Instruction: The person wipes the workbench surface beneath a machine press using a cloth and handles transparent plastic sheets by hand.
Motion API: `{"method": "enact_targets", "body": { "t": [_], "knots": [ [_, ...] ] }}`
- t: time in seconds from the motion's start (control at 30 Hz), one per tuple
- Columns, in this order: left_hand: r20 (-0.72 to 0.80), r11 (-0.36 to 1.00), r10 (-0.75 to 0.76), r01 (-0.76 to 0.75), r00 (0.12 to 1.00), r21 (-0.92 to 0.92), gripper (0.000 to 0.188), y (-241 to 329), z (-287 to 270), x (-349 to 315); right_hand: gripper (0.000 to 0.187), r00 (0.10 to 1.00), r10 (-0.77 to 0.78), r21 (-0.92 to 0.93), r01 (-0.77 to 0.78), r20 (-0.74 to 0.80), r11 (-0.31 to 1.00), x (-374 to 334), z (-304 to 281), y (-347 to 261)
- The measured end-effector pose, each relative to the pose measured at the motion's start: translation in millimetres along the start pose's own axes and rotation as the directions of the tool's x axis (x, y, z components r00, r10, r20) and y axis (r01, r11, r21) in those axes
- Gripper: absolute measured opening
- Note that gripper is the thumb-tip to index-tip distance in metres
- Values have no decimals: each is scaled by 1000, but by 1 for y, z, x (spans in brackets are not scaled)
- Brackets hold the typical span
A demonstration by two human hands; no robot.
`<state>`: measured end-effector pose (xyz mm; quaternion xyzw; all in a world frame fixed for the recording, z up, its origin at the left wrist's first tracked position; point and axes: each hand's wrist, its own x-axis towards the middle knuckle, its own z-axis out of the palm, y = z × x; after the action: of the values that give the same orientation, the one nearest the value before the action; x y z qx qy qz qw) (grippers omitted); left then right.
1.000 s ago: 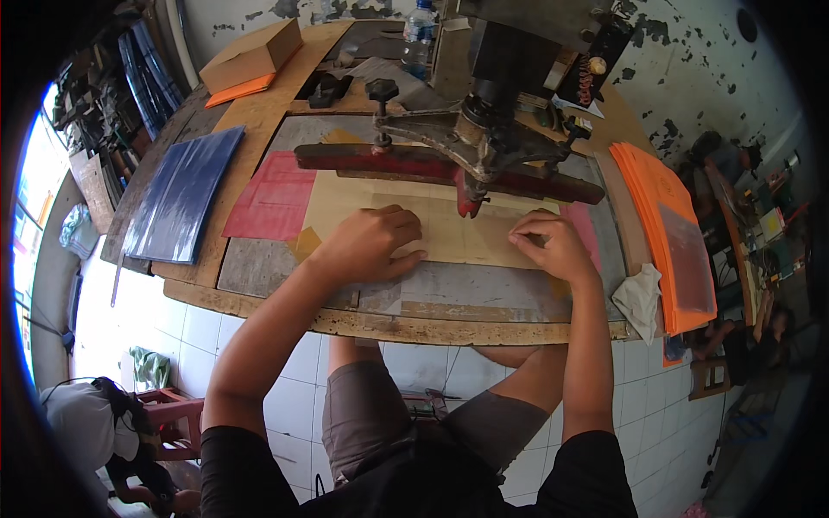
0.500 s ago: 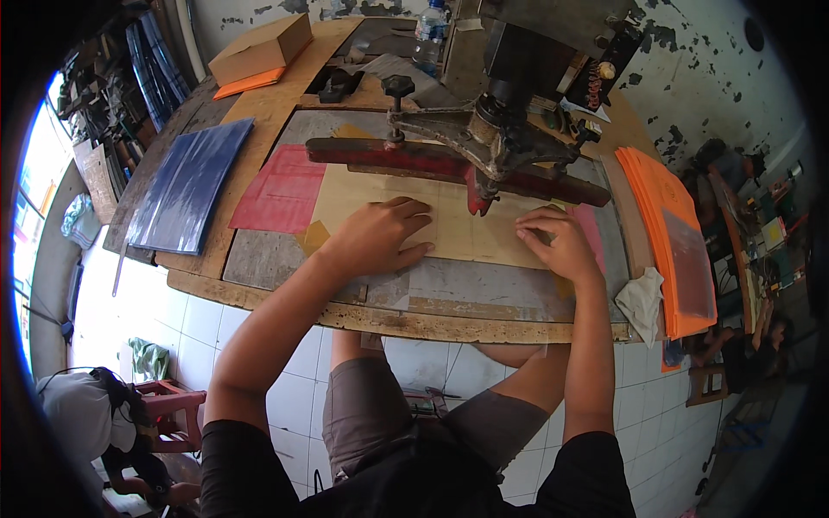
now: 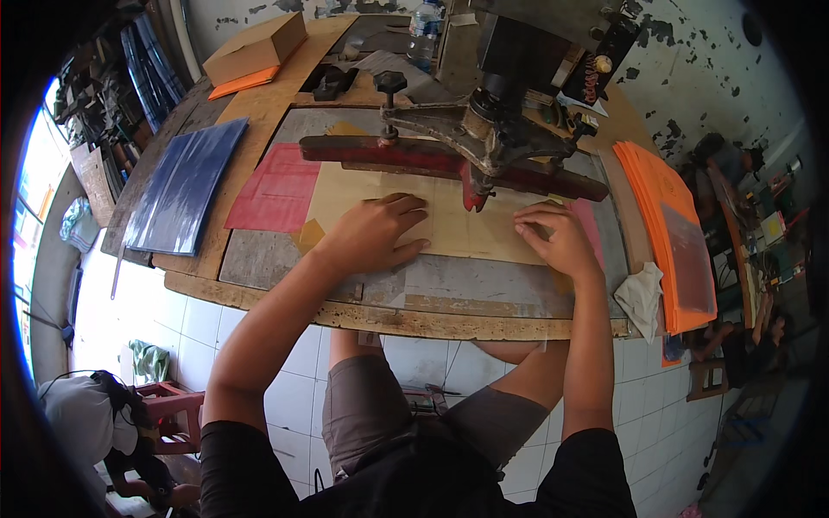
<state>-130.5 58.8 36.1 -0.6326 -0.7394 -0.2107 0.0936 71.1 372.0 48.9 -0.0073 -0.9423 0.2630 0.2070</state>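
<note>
My left hand [image 3: 376,231] lies on a pale yellow sheet [image 3: 462,233], fingers stretched out and thumb apart. At the sheet's right part rests my right hand [image 3: 551,231], its fingers bent and the thumb tip close to the fingertips. Whether anything sits between those tips is too small to see. Just beyond both hands is a machine's red press bar [image 3: 371,152], carried by a dark metal bracket [image 3: 440,118] with screw knobs. A pink-red sheet [image 3: 275,188] pokes out left of the yellow one. More pink [image 3: 587,221] shows beside my right wrist.
Blue plastic covers [image 3: 184,190] lie at the left. A stack of orange folders [image 3: 656,229] and a white rag [image 3: 640,300] are at the right edge. A cardboard box [image 3: 255,50] and a water bottle [image 3: 424,34] stand at the back. The wooden table edge [image 3: 414,323] runs before my legs.
The whole view has shifted very slightly to the left. Both hands keep almost the same places on the yellow sheet.
</note>
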Motion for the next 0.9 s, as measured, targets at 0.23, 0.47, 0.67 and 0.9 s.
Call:
{"method": "enact_targets", "body": {
  "t": [0.23,0.47,0.67,0.9],
  "knots": [
    [-9,1000,20,-20,1000,-15,43,3,-4,1,18,999,34,-19,-34,-2,999,0,-2,-6],
    [-2,1000,6,-6,1000,-7,46,1,-2,1,16,998,57,-38,-55,31,998,0,-4,-8],
    [0,1000,1,-1,1000,-15,47,1,-2,1,20,1000,30,-45,-29,11,999,0,-2,-4],
    [-13,1000,18,-18,1000,3,44,1,-3,2,20,1000,15,-47,-15,2,999,-1,-1,-3]
  ]
}}
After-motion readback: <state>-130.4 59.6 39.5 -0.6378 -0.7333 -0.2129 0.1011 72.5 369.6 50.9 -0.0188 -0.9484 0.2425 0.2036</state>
